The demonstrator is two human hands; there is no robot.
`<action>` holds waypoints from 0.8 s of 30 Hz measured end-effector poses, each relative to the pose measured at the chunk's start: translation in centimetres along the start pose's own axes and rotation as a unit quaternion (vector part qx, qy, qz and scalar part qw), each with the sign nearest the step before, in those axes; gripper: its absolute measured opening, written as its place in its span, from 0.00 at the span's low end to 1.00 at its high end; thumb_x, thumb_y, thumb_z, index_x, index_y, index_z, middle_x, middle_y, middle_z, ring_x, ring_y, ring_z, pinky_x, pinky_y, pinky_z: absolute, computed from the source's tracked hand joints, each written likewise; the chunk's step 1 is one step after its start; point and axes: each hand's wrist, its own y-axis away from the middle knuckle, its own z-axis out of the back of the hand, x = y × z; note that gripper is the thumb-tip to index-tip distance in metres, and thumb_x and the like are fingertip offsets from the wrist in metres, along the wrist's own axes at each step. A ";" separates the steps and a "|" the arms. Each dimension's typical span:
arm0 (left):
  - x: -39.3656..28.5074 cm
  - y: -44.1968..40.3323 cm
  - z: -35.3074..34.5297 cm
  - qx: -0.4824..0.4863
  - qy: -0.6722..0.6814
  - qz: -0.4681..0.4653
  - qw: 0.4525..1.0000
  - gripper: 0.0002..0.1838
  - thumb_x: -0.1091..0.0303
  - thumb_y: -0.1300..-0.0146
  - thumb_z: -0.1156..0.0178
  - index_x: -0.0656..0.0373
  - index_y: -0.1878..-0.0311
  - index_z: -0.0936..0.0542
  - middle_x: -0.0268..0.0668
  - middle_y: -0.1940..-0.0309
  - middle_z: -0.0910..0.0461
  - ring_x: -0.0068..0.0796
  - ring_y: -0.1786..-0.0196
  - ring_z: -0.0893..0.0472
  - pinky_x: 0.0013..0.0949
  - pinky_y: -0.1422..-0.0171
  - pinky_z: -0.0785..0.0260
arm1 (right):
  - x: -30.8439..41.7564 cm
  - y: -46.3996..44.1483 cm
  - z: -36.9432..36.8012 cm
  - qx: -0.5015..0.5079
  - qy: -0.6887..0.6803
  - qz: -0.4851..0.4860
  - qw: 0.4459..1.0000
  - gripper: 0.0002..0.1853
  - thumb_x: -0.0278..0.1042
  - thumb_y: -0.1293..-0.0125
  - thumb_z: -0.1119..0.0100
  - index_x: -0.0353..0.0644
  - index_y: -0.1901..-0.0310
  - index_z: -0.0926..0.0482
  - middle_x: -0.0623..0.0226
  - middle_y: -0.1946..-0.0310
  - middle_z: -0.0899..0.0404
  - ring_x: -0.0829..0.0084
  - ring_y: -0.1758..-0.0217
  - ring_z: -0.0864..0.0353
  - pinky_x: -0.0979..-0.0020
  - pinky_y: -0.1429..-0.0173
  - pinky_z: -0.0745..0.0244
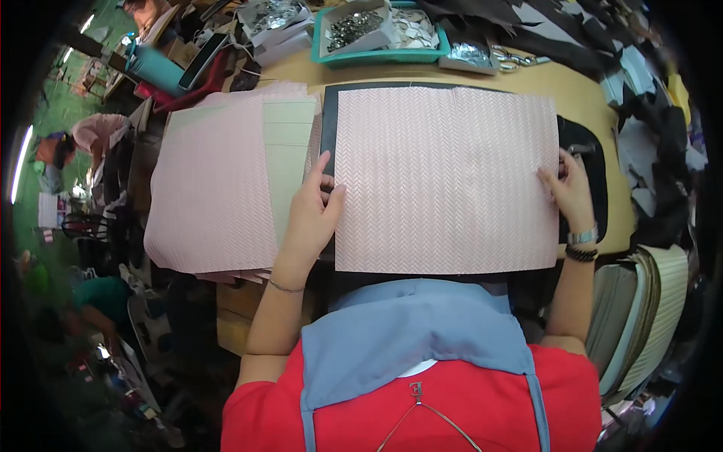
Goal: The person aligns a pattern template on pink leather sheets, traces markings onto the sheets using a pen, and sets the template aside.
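A pale pink sheet with an embossed herringbone weave (444, 181) lies flat in front of me, over a black board (329, 128) that shows along its left and top edges. My left hand (318, 203) is at the sheet's left edge, its index finger stretched out and its thumb apart, the thumb tip touching the edge. At the right edge my right hand (570, 190) pinches the sheet, thumb on top and the other fingers partly hidden behind it. To the left lies a stack of similar pink sheets (211, 181) with a pale green piece (288, 143) among them.
A teal tray (324, 56) with boxes of small metal parts stands at the back of the table (587, 87). A blue bottle (154, 68) and a phone (203, 60) are at the back left. Dark scraps (557, 30) lie back right; rolled sheets (648, 324) stand at lower right.
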 end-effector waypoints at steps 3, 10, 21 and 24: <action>0.2 0.1 -0.1 -0.011 -0.044 -0.031 0.999 0.27 0.76 0.35 0.43 0.65 0.32 0.33 0.33 0.67 0.27 0.16 0.75 0.31 0.23 0.69 0.35 | -1.6 0.6 -0.5 -0.046 0.026 0.013 0.999 0.29 0.35 0.40 0.31 0.37 0.39 0.27 0.67 0.71 0.20 0.78 0.70 0.23 0.75 0.64 0.28; 0.2 -0.3 0.6 -0.033 -0.146 -0.070 0.986 0.21 0.77 0.38 0.42 0.61 0.39 0.25 0.37 0.70 0.26 0.23 0.74 0.30 0.30 0.67 0.33 | -1.3 0.8 -1.3 -0.051 -0.120 0.038 0.991 0.29 0.29 0.39 0.33 0.35 0.36 0.30 0.70 0.72 0.21 0.83 0.71 0.26 0.80 0.67 0.32; 0.0 -1.1 11.4 -0.214 -0.331 -0.029 0.919 0.24 0.59 0.40 0.35 0.54 0.41 0.23 0.45 0.52 0.21 0.41 0.55 0.21 0.40 0.49 0.28 | -1.3 1.6 -1.2 -0.065 0.019 0.047 0.997 0.27 0.31 0.40 0.31 0.37 0.39 0.25 0.71 0.61 0.25 0.84 0.69 0.33 0.81 0.64 0.32; 4.9 -2.8 19.4 -0.282 -0.462 0.016 0.841 0.32 0.48 0.40 0.37 0.54 0.36 0.27 0.49 0.42 0.24 0.51 0.39 0.25 0.44 0.37 0.32 | -1.4 2.0 -1.4 -0.092 0.050 0.129 0.986 0.25 0.31 0.40 0.31 0.37 0.41 0.23 0.69 0.60 0.24 0.79 0.65 0.30 0.78 0.58 0.29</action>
